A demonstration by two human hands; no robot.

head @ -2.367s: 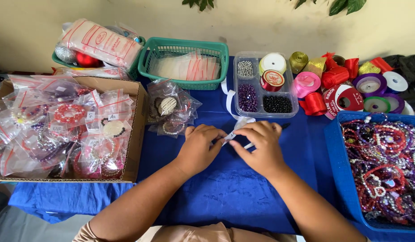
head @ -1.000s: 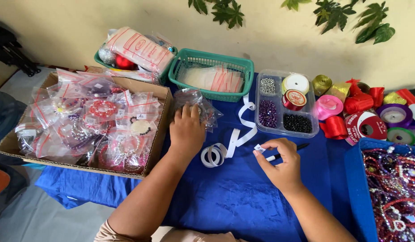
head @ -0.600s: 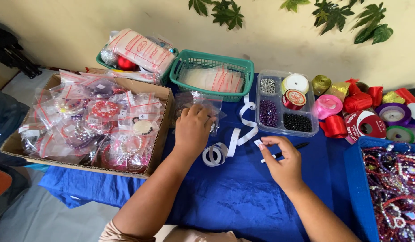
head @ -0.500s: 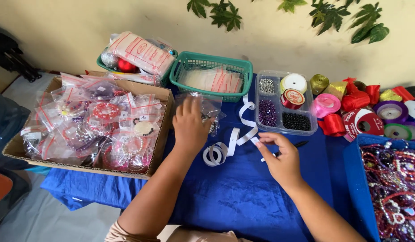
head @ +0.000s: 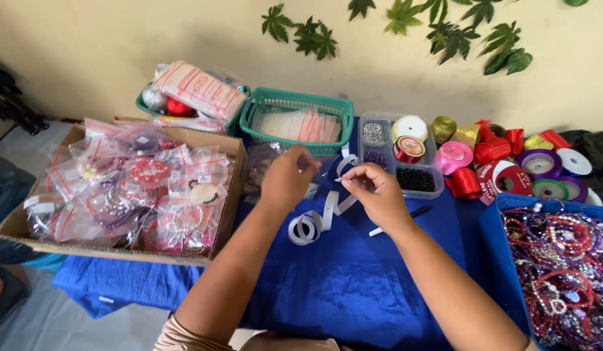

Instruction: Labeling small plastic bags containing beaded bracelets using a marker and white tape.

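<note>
My left hand [head: 287, 177] grips a small clear plastic bag [head: 257, 170] with a bracelet inside and holds it up just above the blue cloth. My right hand [head: 377, 195] is close beside it. Its thumb and forefinger pinch a small white label [head: 346, 182] at the bag's right edge. A loose coil of white ribbon [head: 305, 227] lies under and between the two hands. To the right of my right hand, a black pen [head: 411, 214] rests on the cloth.
A cardboard box [head: 220, 214] of bagged bracelets stands at the left. Behind the hands are a green basket [head: 295, 105] of empty bags and a clear bead tray [head: 438, 188]. Ribbon spools [head: 509, 174] and a blue bin [head: 489, 227] of bracelets fill the right.
My left hand reached to the pile of bags by the box and lifted one. My right hand left the pen and carried the white label up to the bag.
</note>
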